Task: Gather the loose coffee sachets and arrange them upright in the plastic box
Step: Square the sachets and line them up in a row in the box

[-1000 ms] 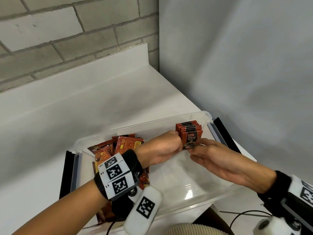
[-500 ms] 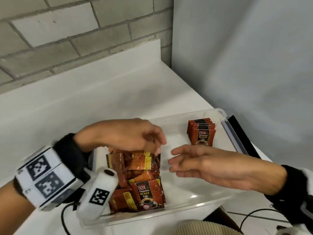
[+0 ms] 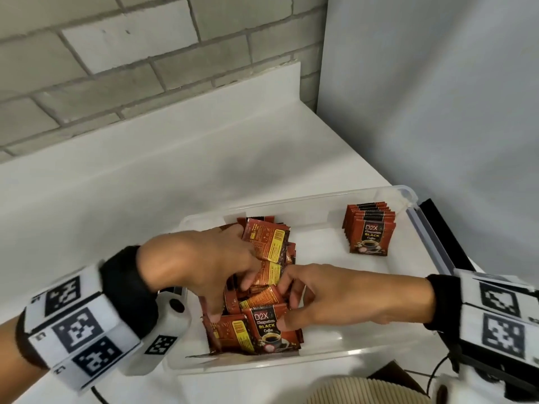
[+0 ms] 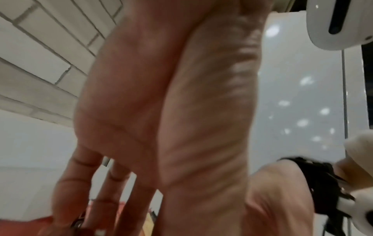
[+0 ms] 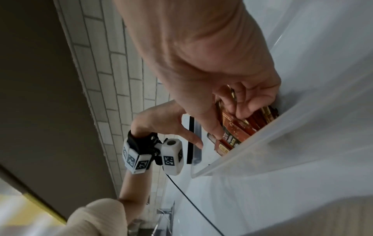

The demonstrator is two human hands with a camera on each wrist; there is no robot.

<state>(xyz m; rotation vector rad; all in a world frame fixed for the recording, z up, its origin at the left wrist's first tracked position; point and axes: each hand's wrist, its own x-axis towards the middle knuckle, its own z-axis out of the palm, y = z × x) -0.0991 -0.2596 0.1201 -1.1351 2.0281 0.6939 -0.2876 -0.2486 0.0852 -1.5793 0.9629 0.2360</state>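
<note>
In the box [image 3: 344, 349], the loose sachets [image 3: 264, 290] lie flat between both hands; the left hand [image 3: 204, 263] reaches in from nine o'clock, the right hand [image 3: 326, 295] from three, each pinching sachets, while the upright row [image 3: 369, 230] stands at two o'clock.

1 box [image 3: 376, 355], 2 sachet groups [image 3: 264, 290]

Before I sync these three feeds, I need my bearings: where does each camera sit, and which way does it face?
Head: on the head, looking forward and down at the plastic box; both hands work in the loose sachets, with the upright row at the box's right end.
Left wrist: under the left wrist, looking along the palm of the left hand; mostly skin, blurred.
Right wrist: under the right wrist; the right hand grips sachets.
Shared: head and right wrist views both show the left hand and box.
</note>
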